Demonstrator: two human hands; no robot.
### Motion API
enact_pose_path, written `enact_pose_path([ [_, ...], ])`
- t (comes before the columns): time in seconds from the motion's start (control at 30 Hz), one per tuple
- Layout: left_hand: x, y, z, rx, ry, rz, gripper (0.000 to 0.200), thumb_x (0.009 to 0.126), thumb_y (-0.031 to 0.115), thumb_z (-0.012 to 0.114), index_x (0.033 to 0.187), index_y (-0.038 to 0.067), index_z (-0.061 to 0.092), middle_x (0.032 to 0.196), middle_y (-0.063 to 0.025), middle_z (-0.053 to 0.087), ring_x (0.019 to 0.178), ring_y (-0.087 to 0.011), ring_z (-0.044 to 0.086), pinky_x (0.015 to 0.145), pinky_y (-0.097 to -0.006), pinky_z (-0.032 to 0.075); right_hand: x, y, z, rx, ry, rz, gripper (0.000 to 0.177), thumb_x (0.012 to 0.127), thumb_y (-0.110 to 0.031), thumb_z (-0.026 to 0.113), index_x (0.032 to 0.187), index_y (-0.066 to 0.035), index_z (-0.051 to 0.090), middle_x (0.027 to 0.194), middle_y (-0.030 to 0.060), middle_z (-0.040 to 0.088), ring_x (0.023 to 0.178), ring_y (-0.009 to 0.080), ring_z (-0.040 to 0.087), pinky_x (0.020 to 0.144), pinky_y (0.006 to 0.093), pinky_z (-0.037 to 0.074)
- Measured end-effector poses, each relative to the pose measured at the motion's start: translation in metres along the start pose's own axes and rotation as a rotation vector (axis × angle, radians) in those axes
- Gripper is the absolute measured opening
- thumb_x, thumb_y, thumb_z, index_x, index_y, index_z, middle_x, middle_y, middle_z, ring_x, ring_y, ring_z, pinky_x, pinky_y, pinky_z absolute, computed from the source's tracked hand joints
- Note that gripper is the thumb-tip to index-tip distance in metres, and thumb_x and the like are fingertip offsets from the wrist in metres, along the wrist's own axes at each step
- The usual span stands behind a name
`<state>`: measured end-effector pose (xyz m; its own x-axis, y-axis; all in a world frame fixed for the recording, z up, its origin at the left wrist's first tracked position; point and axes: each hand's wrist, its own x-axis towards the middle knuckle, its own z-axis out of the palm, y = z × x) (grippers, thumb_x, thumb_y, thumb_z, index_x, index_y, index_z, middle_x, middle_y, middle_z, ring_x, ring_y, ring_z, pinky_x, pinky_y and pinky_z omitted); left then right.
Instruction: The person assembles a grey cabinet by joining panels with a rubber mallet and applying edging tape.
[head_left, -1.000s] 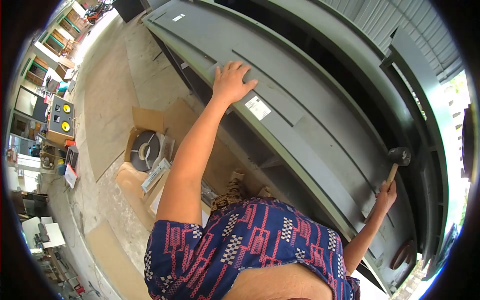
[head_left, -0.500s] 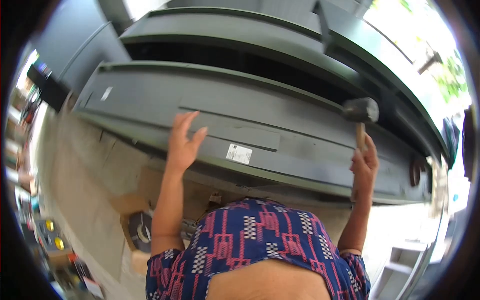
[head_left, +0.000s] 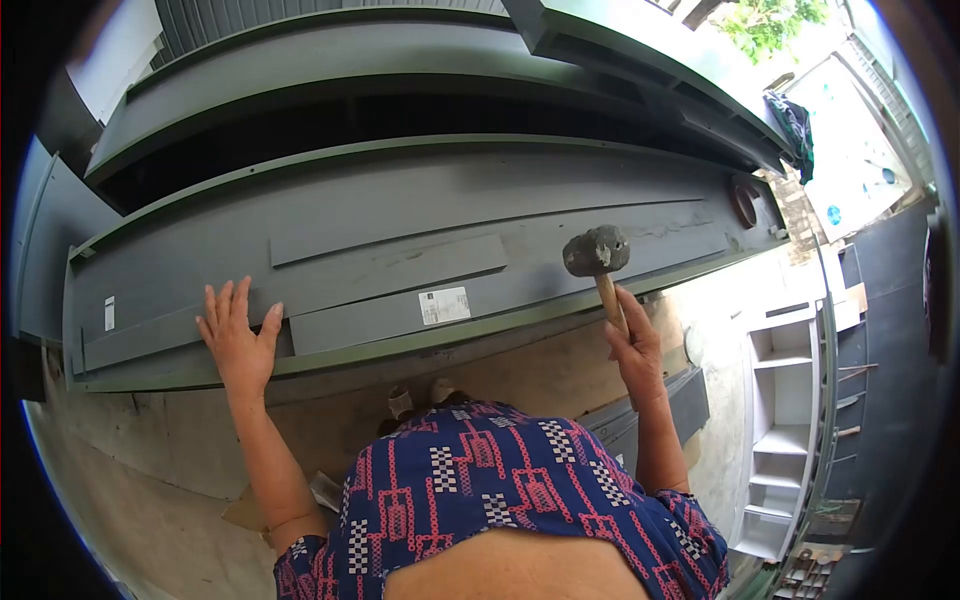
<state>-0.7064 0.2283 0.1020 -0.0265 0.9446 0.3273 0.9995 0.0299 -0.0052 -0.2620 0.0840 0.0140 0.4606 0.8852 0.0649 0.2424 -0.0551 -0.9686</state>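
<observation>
My right hand point(head_left: 636, 346) is wrapped round the wooden handle of a rubber mallet point(head_left: 597, 251), whose dark, scuffed head points up over the grey panel. With fingers spread, my left hand point(head_left: 241, 333) is at the near left part of the long grey cabinet panel point(head_left: 400, 190), which has a raised green-edged rim. Loose flat grey strips point(head_left: 400, 276) lie lengthwise on this panel, one ending close to my left fingers. A white printed label point(head_left: 444, 306) is stuck on the nearest strip, between my two hands.
Another long grey cabinet frame point(head_left: 300, 62) stands behind the panel. A brown tape roll point(head_left: 744, 201) sits at the panel's far right end. White shelving point(head_left: 780, 430) stands on the right. Grey boards point(head_left: 686, 408) lie on the floor by my right arm.
The view has swung to the right, bringing the white shelving into fuller sight. My left hand has shifted toward the panel's left end, and the mallet is now nearer the panel's near edge.
</observation>
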Motion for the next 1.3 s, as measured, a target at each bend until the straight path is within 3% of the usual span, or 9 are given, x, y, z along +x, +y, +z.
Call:
enact_pose_path([
  [0.1, -0.001, -0.004, -0.001, -0.011, -0.025, -0.033, 0.058, 0.086, 0.045, 0.061, 0.134, 0.015, 0.050, 0.142, -0.0091, 0.043, 0.140, -0.0283, 0.026, 0.114, -0.0531, 0.013, -0.005, 0.009, 0.000, -0.044, -0.026, 0.079, 0.052, 0.087, -0.007, 0.063, 0.136, -0.012, 0.049, 0.100, 0.0044, 0.066, 0.066, 0.0067, 0.053, 0.059, 0.0243, 0.047],
  [0.23, 0.000, -0.006, 0.002, -0.047, -0.052, -0.067, 0.058, 0.086, 0.046, 0.061, 0.133, 0.014, 0.051, 0.142, -0.0095, 0.044, 0.139, -0.0287, 0.028, 0.114, -0.0532, 0.014, 0.000, 0.021, 0.006, -0.118, -0.027, -0.013, 0.052, 0.086, -0.008, 0.063, 0.136, -0.012, 0.049, 0.095, 0.0031, 0.065, 0.062, 0.0078, 0.052, 0.060, 0.0247, 0.047],
  [0.33, 0.000, -0.013, 0.006, -0.078, -0.045, -0.073, 0.058, 0.085, 0.046, 0.062, 0.132, 0.013, 0.052, 0.141, -0.0101, 0.045, 0.139, -0.0294, 0.029, 0.114, -0.0534, 0.014, -0.004, 0.005, 0.008, -0.016, -0.033, 0.132, 0.052, 0.086, -0.009, 0.063, 0.136, -0.013, 0.049, 0.094, 0.0038, 0.065, 0.068, 0.0092, 0.053, 0.065, 0.0251, 0.048],
  [0.47, 0.004, -0.018, 0.006, -0.076, -0.074, -0.083, 0.058, 0.085, 0.046, 0.062, 0.132, 0.014, 0.052, 0.141, -0.0096, 0.044, 0.139, -0.0288, 0.029, 0.114, -0.0533, 0.015, -0.004, 0.023, 0.005, -0.074, -0.025, 0.006, 0.052, 0.086, -0.010, 0.063, 0.136, -0.014, 0.049, 0.092, 0.0030, 0.064, 0.069, 0.0080, 0.052, 0.065, 0.0248, 0.047],
  [0.63, 0.008, -0.022, 0.007, -0.084, -0.107, -0.092, 0.059, 0.085, 0.046, 0.062, 0.133, 0.015, 0.051, 0.142, -0.0088, 0.043, 0.139, -0.0279, 0.028, 0.114, -0.0531, 0.015, -0.007, -0.007, 0.001, -0.033, -0.049, 0.176, 0.052, 0.086, -0.010, 0.064, 0.136, -0.014, 0.050, 0.091, 0.0017, 0.062, 0.067, 0.0074, 0.050, 0.063, 0.0250, 0.047],
  [0.73, 0.010, -0.023, 0.007, -0.084, -0.121, -0.100, 0.059, 0.085, 0.046, 0.062, 0.133, 0.015, 0.051, 0.142, -0.0084, 0.043, 0.139, -0.0275, 0.028, 0.114, -0.0531, 0.015, -0.004, -0.003, -0.001, 0.035, -0.053, 0.164, 0.052, 0.086, -0.009, 0.063, 0.136, -0.011, 0.049, 0.090, -0.0001, 0.061, 0.066, 0.0076, 0.050, 0.061, 0.0245, 0.046],
  [0.87, 0.012, -0.024, 0.011, -0.089, -0.129, -0.097, 0.058, 0.085, 0.046, 0.062, 0.134, 0.016, 0.050, 0.142, -0.0079, 0.043, 0.139, -0.0271, 0.028, 0.114, -0.0530, 0.015, 0.013, 0.017, -0.034, 0.066, 0.078, -0.002, 0.052, 0.087, -0.009, 0.062, 0.137, -0.006, 0.047, 0.084, -0.0020, 0.058, 0.060, 0.0045, 0.047, 0.054, 0.0209, 0.041],
  [1.03, 0.014, -0.049, 0.012, -0.050, -0.127, -0.138, 0.057, 0.086, 0.046, 0.061, 0.134, 0.017, 0.050, 0.142, -0.0070, 0.043, 0.139, -0.0261, 0.028, 0.114, -0.0536, 0.015, 0.050, 0.017, -0.060, 0.049, 0.355, 0.032, 0.051, 0.087, -0.010, 0.059, 0.137, -0.008, 0.048, 0.063, -0.0040, 0.049, 0.049, 0.0043, 0.044, 0.044, 0.0197, 0.037],
  [1.3, 0.020, -0.049, 0.016, -0.048, -0.151, -0.153, 0.057, 0.086, 0.047, 0.061, 0.134, 0.018, 0.050, 0.143, -0.0062, 0.042, 0.139, -0.0256, 0.028, 0.113, -0.0555, 0.014, 0.074, 0.046, -0.102, 0.024, 0.453, 0.170, 0.053, 0.087, -0.009, 0.058, 0.138, -0.007, 0.046, 0.067, -0.0015, 0.050, 0.049, 0.0058, 0.044, 0.041, 0.0219, 0.037],
])
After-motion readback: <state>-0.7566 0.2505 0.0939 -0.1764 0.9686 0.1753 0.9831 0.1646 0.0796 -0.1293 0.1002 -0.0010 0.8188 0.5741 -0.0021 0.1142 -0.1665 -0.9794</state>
